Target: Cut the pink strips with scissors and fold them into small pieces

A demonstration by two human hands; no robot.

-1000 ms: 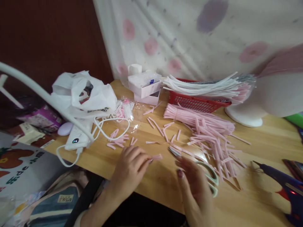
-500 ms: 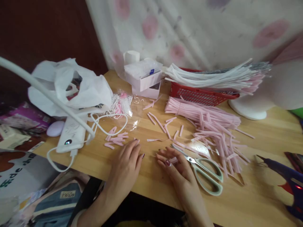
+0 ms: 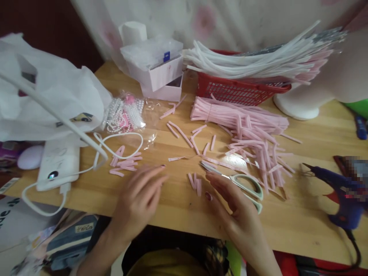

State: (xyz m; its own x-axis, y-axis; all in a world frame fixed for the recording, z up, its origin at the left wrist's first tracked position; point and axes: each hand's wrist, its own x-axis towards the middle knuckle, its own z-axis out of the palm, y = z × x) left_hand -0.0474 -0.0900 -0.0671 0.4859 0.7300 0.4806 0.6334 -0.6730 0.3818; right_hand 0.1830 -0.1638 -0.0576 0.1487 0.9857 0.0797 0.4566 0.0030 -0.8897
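Over the table front, my left hand (image 3: pixel 140 199) has its fingers stretched out and holds nothing. My right hand (image 3: pixel 235 209) hovers with thumb and fingers apart, nothing between them. Just left of its fingertips lie several short pink pipe cleaner pieces (image 3: pixel 198 184). Scissors (image 3: pixel 247 182) with pale green handles lie behind my right hand, which partly covers them. A small pile of cut pink pieces (image 3: pixel 126 163) rests beyond my left hand. Farther back, more loose pink pieces (image 3: pixel 194 143) are scattered near a narrow flat strip (image 3: pixel 178 158).
A bundle of pink pipe cleaners (image 3: pixel 218 113) lies before a red basket (image 3: pixel 230 90) holding long white stems. On the right is a blue glue gun (image 3: pixel 342 191). A power bank (image 3: pixel 59 165) with a white cable, bagged beads (image 3: pixel 123 115) and white boxes (image 3: pixel 162 90) stand left.
My right hand has drawn off the short pink pieces, which now lie uncovered on the table. My left hand has lifted, its fingers more spread. The view has shifted closer.
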